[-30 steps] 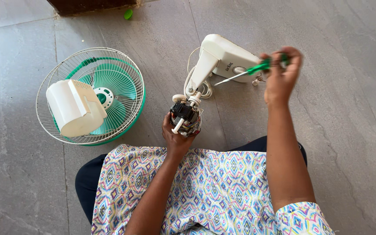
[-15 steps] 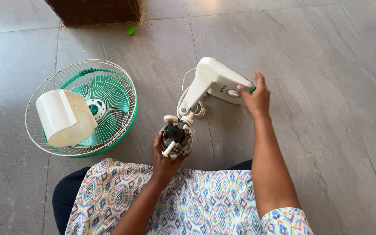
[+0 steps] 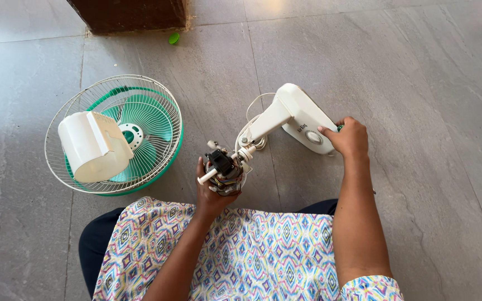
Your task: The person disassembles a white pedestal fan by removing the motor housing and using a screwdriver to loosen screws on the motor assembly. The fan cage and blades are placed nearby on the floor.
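The left hand (image 3: 212,192) is wrapped from below around the bare fan motor (image 3: 222,170), whose dark windings and white shaft stub face up just in front of the patterned lap. The right hand (image 3: 348,136) is closed over the far edge of the white fan base (image 3: 302,120), thumb near the round knob; only a sliver of green shows at the fingers. A second ago that hand held a green-handled screwdriver up against the base; now the tool is almost hidden under the hand, and the hand has dropped onto the housing, which suggests the driving has paused and the base is being steadied or turned. The white neck (image 3: 263,121) joins base to motor, with a thin white cord (image 3: 252,106) looping behind it.

To the left on the grey tiled floor (image 3: 419,67) lies the wire guard (image 3: 73,106) with the green fan blade (image 3: 146,120) inside, and the white motor cover (image 3: 93,146) resting on top. A small green cap (image 3: 173,38) sits near a dark wooden block (image 3: 129,14), well apart. Nothing lies between the hands.
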